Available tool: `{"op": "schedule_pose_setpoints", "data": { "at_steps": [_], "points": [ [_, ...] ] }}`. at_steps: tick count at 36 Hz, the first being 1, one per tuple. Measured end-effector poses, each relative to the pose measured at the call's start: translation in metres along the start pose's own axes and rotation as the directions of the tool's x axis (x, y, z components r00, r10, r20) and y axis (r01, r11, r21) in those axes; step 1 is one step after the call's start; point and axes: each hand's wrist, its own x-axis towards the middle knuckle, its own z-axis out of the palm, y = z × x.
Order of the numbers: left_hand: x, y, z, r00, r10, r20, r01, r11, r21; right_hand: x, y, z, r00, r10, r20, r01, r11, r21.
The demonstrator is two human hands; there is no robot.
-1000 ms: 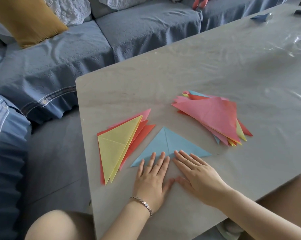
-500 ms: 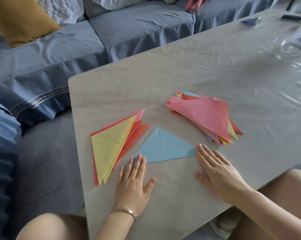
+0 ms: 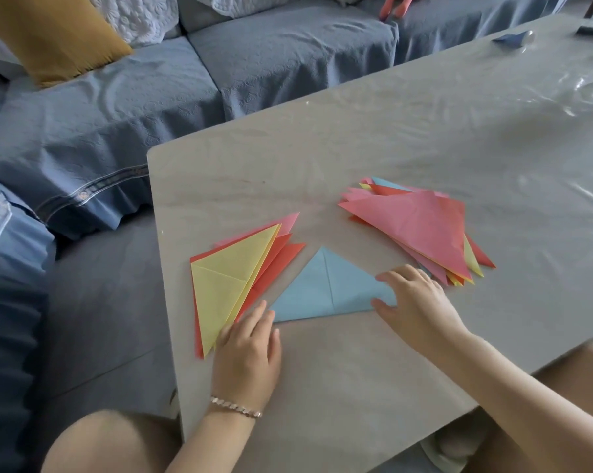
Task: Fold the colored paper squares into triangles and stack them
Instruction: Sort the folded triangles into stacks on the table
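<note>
We see a grey table (image 3: 356, 148) under a clear, shiny plastic film, and beyond it a sofa (image 3: 117, 114) with a blue cover and a mustard cushion (image 3: 53, 35). The left hand (image 3: 245, 356), with a bracelet (image 3: 235, 407) on the wrist, lies flat on the table, fingers straight and close together. Their tips reach the near corner of the stack (image 3: 227, 281) of folded triangles with a yellow one on top. We cannot tell if they also touch the blue triangle (image 3: 322, 288), which lies flat between the two hands. The right hand (image 3: 421, 302) is curled over its right corner, thumb and forefinger pinching the paper there. Just beyond the right hand lies a loose pile (image 3: 421, 230), a pink triangle on top.
</note>
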Motion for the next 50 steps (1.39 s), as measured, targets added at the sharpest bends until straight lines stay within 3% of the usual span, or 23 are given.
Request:
{"op": "schedule_pose_setpoints", "data": {
  "at_steps": [4,7,10,13,19,23,26,29,31,32,35,39,43,45,50],
  "points": [
    [0.017,-0.012,-0.007,0.994,-0.039,-0.101,0.04,0.999,0.01,0.025,-0.019,-0.002,0.98,0.132,0.15,-0.126,0.991,-0.045],
    [0.029,-0.024,-0.011,0.977,-0.213,-0.022,0.214,0.976,0.048,0.037,-0.028,0.0,0.933,0.241,0.268,-0.216,0.969,-0.121],
    [0.037,-0.031,-0.012,0.923,-0.37,0.108,0.358,0.926,0.118,0.039,-0.031,-0.001,0.909,0.292,0.298,-0.27,0.956,-0.113],
    [0.038,-0.034,-0.009,0.898,-0.405,0.171,0.376,0.909,0.178,0.038,-0.028,0.001,0.898,0.318,0.303,-0.307,0.948,-0.085],
    [0.036,-0.035,-0.006,0.9,-0.402,0.169,0.386,0.915,0.118,0.028,-0.018,0.004,0.903,0.286,0.321,-0.331,0.939,0.095],
    [0.036,-0.033,-0.013,0.899,-0.408,0.161,0.405,0.913,0.05,0.015,-0.005,0.012,0.975,0.144,0.171,-0.182,0.955,0.232],
    [0.036,-0.031,-0.017,0.898,-0.41,0.162,0.41,0.911,0.031,0.01,0.006,0.009,0.996,0.094,0.002,-0.085,0.895,0.438],
    [0.034,-0.029,-0.02,0.911,-0.394,0.119,0.39,0.919,0.06,0.014,0.016,0.001,0.969,0.215,-0.121,-0.091,0.767,0.635],
    [0.033,-0.025,-0.02,0.913,-0.392,0.112,0.385,0.92,0.077,0.02,0.022,-0.009,0.911,0.365,-0.191,-0.107,0.658,0.746],
    [0.033,-0.023,-0.02,0.914,-0.388,0.117,0.38,0.921,0.087,0.024,0.025,-0.014,0.878,0.416,-0.237,-0.105,0.651,0.752],
    [0.031,-0.021,-0.016,0.951,-0.297,0.081,0.295,0.955,0.033,0.035,0.035,-0.029,0.81,0.487,-0.328,-0.163,0.723,0.671],
    [0.028,-0.025,0.002,0.989,-0.139,-0.042,0.14,0.99,0.022,0.045,0.047,-0.029,0.819,0.522,-0.238,-0.326,0.765,0.555],
    [0.028,-0.014,0.011,0.996,0.057,-0.072,-0.052,0.996,0.072,0.042,0.049,-0.02,0.834,0.496,-0.243,-0.42,0.855,0.303],
    [0.027,-0.005,0.012,0.99,0.139,-0.008,-0.138,0.988,0.066,0.034,0.042,-0.017,0.86,0.413,-0.299,-0.341,0.902,0.265],
    [0.03,0.016,0.026,0.925,0.371,0.081,-0.377,0.922,0.091,0.012,0.018,-0.001,0.913,0.027,-0.408,0.078,0.968,0.238]
  ]
}}
